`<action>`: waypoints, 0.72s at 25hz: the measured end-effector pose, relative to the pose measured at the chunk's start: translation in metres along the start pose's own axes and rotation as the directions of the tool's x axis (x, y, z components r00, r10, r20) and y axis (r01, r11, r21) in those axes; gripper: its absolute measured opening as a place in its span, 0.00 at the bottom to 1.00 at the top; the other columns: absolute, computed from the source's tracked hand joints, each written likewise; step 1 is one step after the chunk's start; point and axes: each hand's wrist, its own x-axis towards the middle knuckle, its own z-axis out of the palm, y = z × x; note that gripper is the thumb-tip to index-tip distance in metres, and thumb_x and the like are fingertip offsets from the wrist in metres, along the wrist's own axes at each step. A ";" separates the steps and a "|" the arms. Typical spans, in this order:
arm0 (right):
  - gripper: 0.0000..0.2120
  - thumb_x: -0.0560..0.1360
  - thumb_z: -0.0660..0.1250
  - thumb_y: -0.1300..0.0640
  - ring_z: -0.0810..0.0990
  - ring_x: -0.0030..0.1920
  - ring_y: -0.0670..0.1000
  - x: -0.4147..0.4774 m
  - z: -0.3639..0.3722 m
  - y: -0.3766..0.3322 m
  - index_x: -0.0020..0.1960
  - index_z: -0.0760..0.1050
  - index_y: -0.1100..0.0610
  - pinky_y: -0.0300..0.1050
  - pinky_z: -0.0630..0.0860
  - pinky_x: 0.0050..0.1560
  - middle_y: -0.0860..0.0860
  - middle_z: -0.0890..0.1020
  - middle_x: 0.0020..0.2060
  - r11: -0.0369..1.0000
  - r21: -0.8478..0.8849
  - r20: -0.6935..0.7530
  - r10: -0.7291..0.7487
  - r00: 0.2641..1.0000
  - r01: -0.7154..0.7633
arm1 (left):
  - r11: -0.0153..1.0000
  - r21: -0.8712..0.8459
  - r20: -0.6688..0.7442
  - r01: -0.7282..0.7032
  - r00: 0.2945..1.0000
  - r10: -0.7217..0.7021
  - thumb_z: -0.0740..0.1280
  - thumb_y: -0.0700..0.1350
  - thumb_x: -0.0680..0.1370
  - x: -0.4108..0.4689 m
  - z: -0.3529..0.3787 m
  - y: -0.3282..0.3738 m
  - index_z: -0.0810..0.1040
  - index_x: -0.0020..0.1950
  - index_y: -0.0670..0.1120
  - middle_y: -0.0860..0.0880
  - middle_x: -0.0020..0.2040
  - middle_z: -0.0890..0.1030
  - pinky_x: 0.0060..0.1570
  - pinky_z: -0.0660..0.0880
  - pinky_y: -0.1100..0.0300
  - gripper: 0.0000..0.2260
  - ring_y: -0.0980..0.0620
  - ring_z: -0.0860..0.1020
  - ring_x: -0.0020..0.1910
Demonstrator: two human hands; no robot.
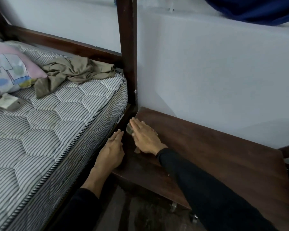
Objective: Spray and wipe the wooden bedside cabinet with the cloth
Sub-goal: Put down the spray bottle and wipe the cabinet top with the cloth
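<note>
The dark wooden bedside cabinet [215, 152] stands against the white wall, right of the bed. My right hand [144, 136] lies flat on the cabinet top near its far left corner, pressing a small greyish cloth [129, 129] that shows only at the fingertips and under the palm. My left hand [111, 150] rests with fingers straight and together in the gap between the mattress side and the cabinet's left edge, holding nothing. No spray bottle is in view.
A striped mattress [57, 124] on a dark wooden bed frame fills the left. On it lie an olive-brown garment [73, 72] and a patterned pillow [10, 69]. A dark bedpost [127, 47] rises at the corner. Blue fabric [250, 9] hangs at top right.
</note>
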 end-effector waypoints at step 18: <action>0.26 0.85 0.56 0.53 0.50 0.82 0.50 -0.171 -0.014 0.014 0.82 0.55 0.51 0.49 0.45 0.81 0.50 0.57 0.81 0.994 0.001 0.107 -0.109 0.988 0.109 | 0.989 0.035 0.134 -0.141 0.982 0.135 0.55 0.32 0.79 -0.001 0.032 0.061 0.64 0.76 0.43 0.46 0.79 0.62 0.76 0.56 0.52 0.24 0.50 0.55 0.79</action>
